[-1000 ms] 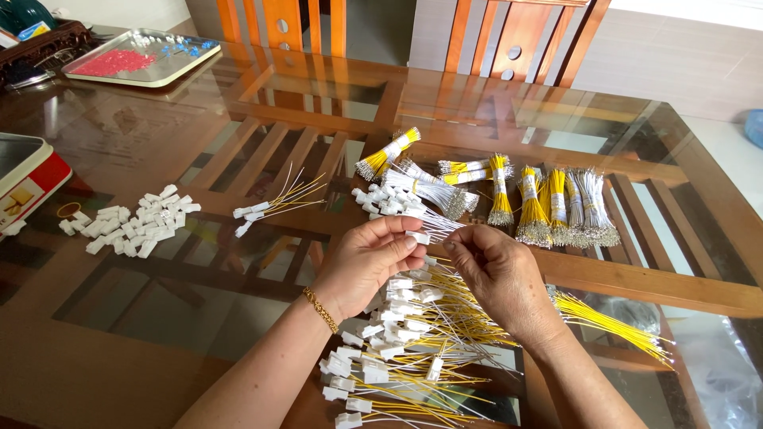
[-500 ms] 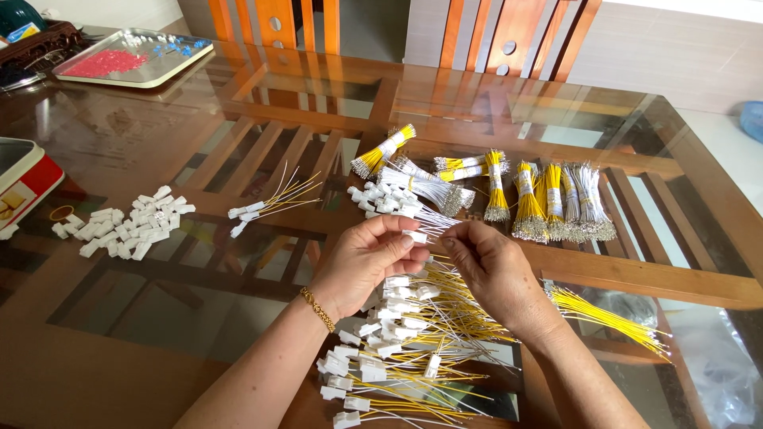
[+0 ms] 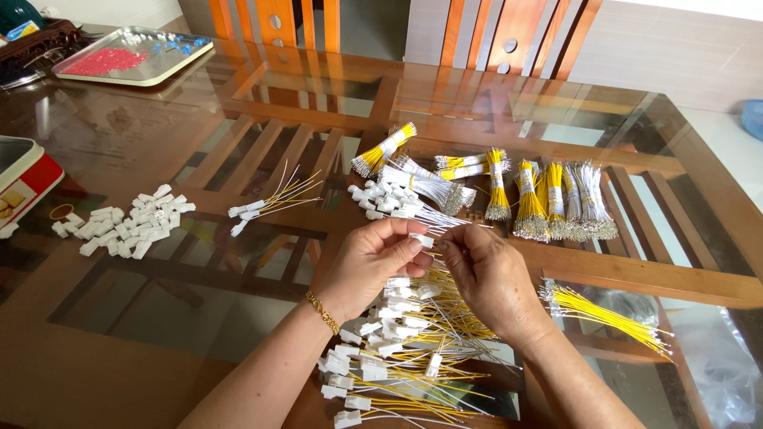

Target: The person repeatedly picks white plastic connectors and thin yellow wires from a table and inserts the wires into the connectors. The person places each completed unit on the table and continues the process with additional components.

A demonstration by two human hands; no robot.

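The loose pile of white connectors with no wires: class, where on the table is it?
In the head view, the connector pile lies on the glass table, left of the left hand, beside a red tin.

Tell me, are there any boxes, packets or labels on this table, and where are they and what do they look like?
Tin box: far left edge of the glass table, rectangular, red side with a cream and yellow picture panel, silvery inside.
Plastic bag: bottom right corner, clear and crumpled, no label visible.
Teal item with a small yellow and blue label: top left corner, too cut off to identify.
No screens or signs are in view.
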